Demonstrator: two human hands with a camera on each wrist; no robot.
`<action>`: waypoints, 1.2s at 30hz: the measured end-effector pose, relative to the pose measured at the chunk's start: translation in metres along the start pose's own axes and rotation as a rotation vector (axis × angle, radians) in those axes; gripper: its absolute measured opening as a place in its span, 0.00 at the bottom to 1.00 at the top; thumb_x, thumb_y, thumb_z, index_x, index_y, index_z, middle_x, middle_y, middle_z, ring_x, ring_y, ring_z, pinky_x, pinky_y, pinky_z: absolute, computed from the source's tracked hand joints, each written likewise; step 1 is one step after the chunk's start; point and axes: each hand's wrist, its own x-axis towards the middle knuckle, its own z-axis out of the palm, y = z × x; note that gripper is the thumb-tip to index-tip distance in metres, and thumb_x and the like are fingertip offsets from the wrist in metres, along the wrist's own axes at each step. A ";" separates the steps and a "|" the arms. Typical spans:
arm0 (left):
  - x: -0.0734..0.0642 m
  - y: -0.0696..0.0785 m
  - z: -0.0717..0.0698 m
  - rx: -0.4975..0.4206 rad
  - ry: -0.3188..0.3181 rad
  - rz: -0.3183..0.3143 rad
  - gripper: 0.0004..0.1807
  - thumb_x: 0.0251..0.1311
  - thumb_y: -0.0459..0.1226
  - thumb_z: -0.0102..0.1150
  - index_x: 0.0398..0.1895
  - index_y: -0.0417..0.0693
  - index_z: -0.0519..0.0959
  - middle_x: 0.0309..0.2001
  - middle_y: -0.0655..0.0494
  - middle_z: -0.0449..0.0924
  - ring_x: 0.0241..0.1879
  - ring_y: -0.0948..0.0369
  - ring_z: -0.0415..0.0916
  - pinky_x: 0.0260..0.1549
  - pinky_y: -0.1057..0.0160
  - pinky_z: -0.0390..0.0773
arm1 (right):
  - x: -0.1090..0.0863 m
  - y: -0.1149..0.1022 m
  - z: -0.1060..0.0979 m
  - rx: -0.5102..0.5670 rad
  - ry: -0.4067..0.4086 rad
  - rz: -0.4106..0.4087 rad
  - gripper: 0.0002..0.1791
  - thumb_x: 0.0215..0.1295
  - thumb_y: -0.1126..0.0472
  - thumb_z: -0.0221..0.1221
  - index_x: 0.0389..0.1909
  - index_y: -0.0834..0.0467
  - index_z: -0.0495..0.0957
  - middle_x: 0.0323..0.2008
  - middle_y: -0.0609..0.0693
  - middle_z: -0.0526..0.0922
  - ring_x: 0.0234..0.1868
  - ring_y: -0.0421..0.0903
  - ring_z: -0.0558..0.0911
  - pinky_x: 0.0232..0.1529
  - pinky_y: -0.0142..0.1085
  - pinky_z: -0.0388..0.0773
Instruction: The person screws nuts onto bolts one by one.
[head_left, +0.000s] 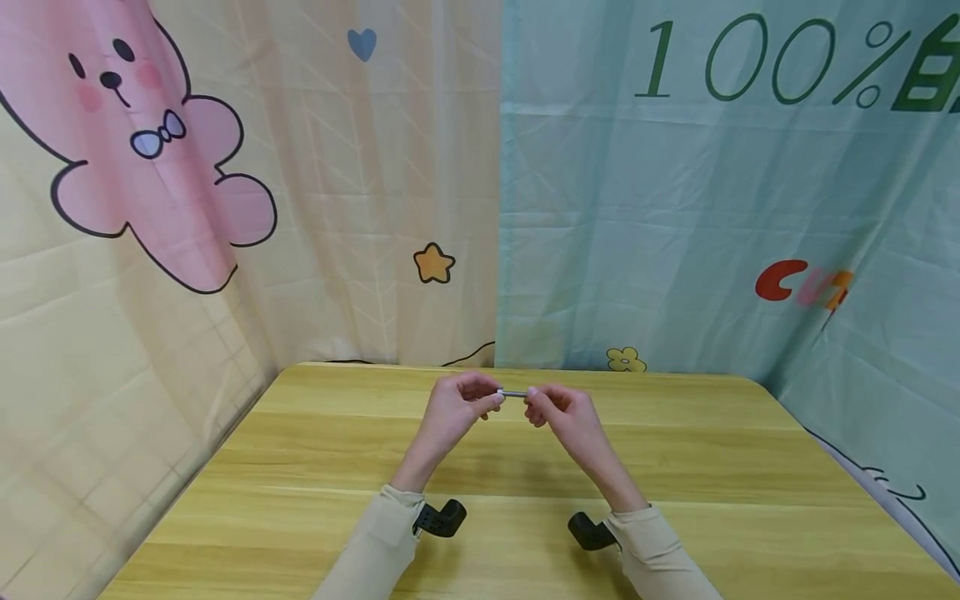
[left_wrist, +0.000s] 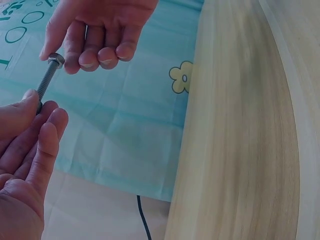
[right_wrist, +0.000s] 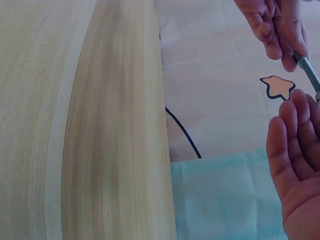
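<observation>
A threaded metal bolt [head_left: 514,394] is held crosswise between the two hands, above the far part of the table. My left hand [head_left: 454,407] pinches one end of it with thumb and fingertips. At the other end sits a hexagonal metal piece [left_wrist: 57,60], and my right hand [head_left: 566,413] has its thumb and index fingertip around it. The bare threaded shank [left_wrist: 47,80] shows between the hands. In the right wrist view the bolt [right_wrist: 308,69] runs toward the right edge, partly cut off, with the right hand's other fingers [right_wrist: 278,145] extended below.
The wooden table [head_left: 315,467] spreads below both forearms. Curtains with printed figures [head_left: 433,264] hang behind it and along both sides. A black wrist device is strapped at each cuff, the left one [head_left: 442,519] and the right one [head_left: 590,532].
</observation>
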 end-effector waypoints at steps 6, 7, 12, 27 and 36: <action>0.000 0.002 0.000 0.013 0.006 0.002 0.06 0.60 0.26 0.64 0.39 0.31 0.83 0.34 0.39 0.84 0.27 0.63 0.78 0.28 0.59 0.81 | 0.000 -0.001 -0.002 0.030 -0.004 -0.028 0.12 0.73 0.56 0.56 0.47 0.61 0.80 0.40 0.58 0.82 0.43 0.60 0.80 0.41 0.40 0.82; 0.000 0.002 -0.001 0.011 0.008 -0.001 0.06 0.60 0.26 0.64 0.39 0.31 0.83 0.34 0.39 0.84 0.27 0.63 0.78 0.28 0.60 0.81 | 0.000 0.000 -0.002 0.028 -0.010 -0.045 0.12 0.73 0.57 0.57 0.50 0.59 0.79 0.43 0.58 0.82 0.46 0.58 0.80 0.43 0.40 0.81; -0.001 0.000 -0.002 0.007 0.015 -0.009 0.06 0.61 0.27 0.64 0.39 0.31 0.83 0.34 0.40 0.84 0.27 0.63 0.78 0.27 0.66 0.79 | -0.001 0.000 -0.005 0.016 -0.055 -0.144 0.14 0.68 0.63 0.62 0.53 0.57 0.77 0.49 0.56 0.79 0.51 0.52 0.79 0.48 0.38 0.80; 0.002 -0.004 0.000 -0.019 0.011 -0.006 0.06 0.61 0.26 0.64 0.39 0.29 0.82 0.35 0.37 0.84 0.27 0.63 0.78 0.26 0.68 0.78 | -0.002 -0.011 -0.004 0.021 -0.080 -0.071 0.11 0.70 0.66 0.59 0.48 0.69 0.79 0.41 0.67 0.83 0.41 0.59 0.82 0.45 0.48 0.82; 0.000 -0.002 0.001 0.001 0.006 0.009 0.06 0.61 0.26 0.64 0.39 0.30 0.82 0.34 0.40 0.84 0.28 0.63 0.79 0.27 0.67 0.78 | 0.001 0.001 0.000 -0.011 -0.019 -0.033 0.15 0.72 0.54 0.57 0.37 0.63 0.82 0.29 0.56 0.83 0.30 0.54 0.81 0.36 0.37 0.82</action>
